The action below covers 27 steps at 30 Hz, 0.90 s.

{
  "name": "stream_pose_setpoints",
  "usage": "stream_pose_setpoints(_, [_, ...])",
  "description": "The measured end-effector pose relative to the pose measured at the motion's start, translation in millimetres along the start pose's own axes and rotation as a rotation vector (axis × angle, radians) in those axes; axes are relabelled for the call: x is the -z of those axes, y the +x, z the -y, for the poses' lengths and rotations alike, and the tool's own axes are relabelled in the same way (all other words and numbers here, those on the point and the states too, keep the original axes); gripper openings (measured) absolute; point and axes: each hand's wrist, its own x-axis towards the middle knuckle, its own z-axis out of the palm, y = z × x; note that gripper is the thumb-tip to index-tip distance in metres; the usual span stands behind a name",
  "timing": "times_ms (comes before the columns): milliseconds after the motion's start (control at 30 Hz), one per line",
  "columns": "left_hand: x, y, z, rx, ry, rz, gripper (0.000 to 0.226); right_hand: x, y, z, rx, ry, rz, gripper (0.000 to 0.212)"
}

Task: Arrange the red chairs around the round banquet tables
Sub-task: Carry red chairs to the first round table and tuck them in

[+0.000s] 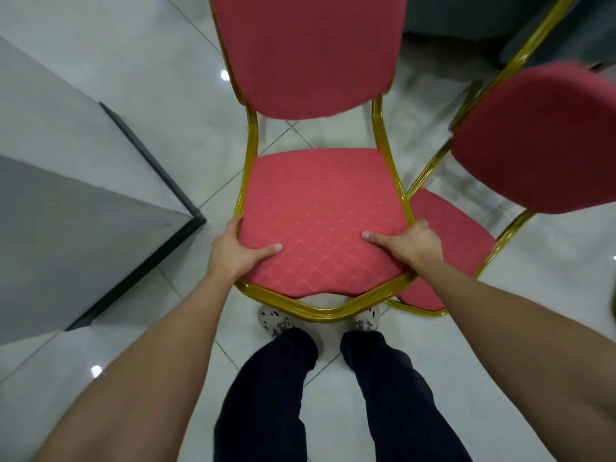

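I hold the red chair (pixel 320 208) by its seat.
My left hand (pixel 240 252) and right hand (pixel 410 245) grip the seat's near corners, thumbs on the cushion; it sits just beyond my feet over the tiled floor (pixel 173 95), with a second red chair (pixel 536 138) just right.

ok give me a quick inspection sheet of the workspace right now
surface: glossy pale tiled floor with light reflections
job's things: red chair with gold frame, in front of the person; second red chair close on its right, blurred
clutter: nothing seen
grippers: left hand and right hand each grip a front corner of the red chair's seat, thumbs on the cushion
cables: nothing seen
surroundings: grey wall corner on the left; dark grey shape top right, cannot tell what
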Motion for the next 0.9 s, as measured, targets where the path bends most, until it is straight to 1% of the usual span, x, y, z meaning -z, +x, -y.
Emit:
stream_pose_setpoints(67, [40.1, -27.3, -12.4, 0.003, 0.018, 0.003, 0.143, 18.8, -43.4, 10.2, -0.007, 0.017, -0.005, 0.141])
stream_pose_setpoints(133, [82.1, -48.9, -25.6, 0.012, 0.002, 0.007, 0.131, 36.6, -82.5, 26.7, -0.010, 0.048, -0.005, 0.137])
stream_pose_setpoints(167, [102.9, -58.7, -32.4, 0.004, -0.026, -0.003, 0.120, 45.3, -100.6, 37.1, 0.001, 0.064, -0.002, 0.135])
stream_pose_setpoints(233, [143.3, -75.8, -45.5, -0.048, -0.120, -0.048, 0.084, 63.4, -131.9, 59.9, 0.038, 0.125, 0.002, 0.125])
stream_pose_setpoints(267, [161.5, -85.0, -52.3, -0.083, -0.182, -0.071, 0.063, 71.9, -146.2, 72.0, 0.056, 0.172, 0.008, 0.115])
stream_pose_setpoints(300, [178.9, -95.5, -60.3, -0.114, -0.247, -0.086, 0.045, 79.5, -159.4, 83.8, 0.071, 0.212, 0.014, 0.098])
stream_pose_setpoints(333, [195.8, -105.3, -68.0, -0.146, -0.303, -0.090, 0.037, 87.0, -171.4, 96.2, 0.087, 0.241, 0.014, 0.077])
stream_pose_setpoints(367, [211.4, -114.9, -75.0, -0.181, -0.335, -0.083, 0.039, 93.5, -182.3, 108.1, 0.100, 0.261, 0.008, 0.053])
stream_pose_setpoints(400, [225.3, -121.8, -81.5, -0.223, -0.321, -0.072, 0.045, 99.2, -192.6, 120.5, 0.114, 0.274, 0.000, 0.036])
stream_pose_setpoints(433, [237.6, -127.0, -88.3, -0.266, -0.246, -0.060, 0.050, 104.1, -203.1, 131.2, 0.135, 0.285, -0.012, 0.032])
stream_pose_setpoints(533, [260.9, -129.2, -110.7, -0.396, 0.094, -0.009, 0.069, 116.5, -225.9, 154.8, 0.207, 0.259, -0.071, 0.042])
stream_pose_setpoints(600, [265.1, -121.7, -128.8, -0.485, 0.212, -0.008, 0.070, 124.3, -233.4, 162.3, 0.277, 0.194, -0.117, 0.056])
stream_pose_setpoints(667, [263.3, -108.5, -151.7, -0.554, 0.247, -0.077, 0.062, 133.6, -236.3, 167.7, 0.440, 0.123, -0.173, 0.064])
stream_pose_setpoints(700, [261.0, -101.1, -164.4, -0.574, 0.277, -0.123, 0.057, 138.1, -235.7, 171.0, 0.531, 0.087, -0.210, 0.063])
stream_pose_setpoints(767, [258.0, -85.8, -193.3, -0.566, 0.365, -0.190, 0.043, 148.8, -227.2, 177.7, 0.649, -0.020, -0.298, 0.061])
stream_pose_setpoints(833, [260.7, -69.8, -221.8, -0.538, 0.464, -0.198, 0.029, 160.5, -209.3, 188.0, 0.721, -0.178, -0.369, 0.059])
stream_pose_setpoints(867, [263.1, -60.9, -233.9, -0.546, 0.524, -0.189, 0.028, 166.8, -198.7, 194.8, 0.714, -0.195, -0.371, 0.055])
stream_pose_setpoints(900, [267.3, -52.2, -244.7, -0.567, 0.594, -0.171, 0.033, 173.4, -188.8, 203.6, 0.693, -0.184, -0.367, 0.049])
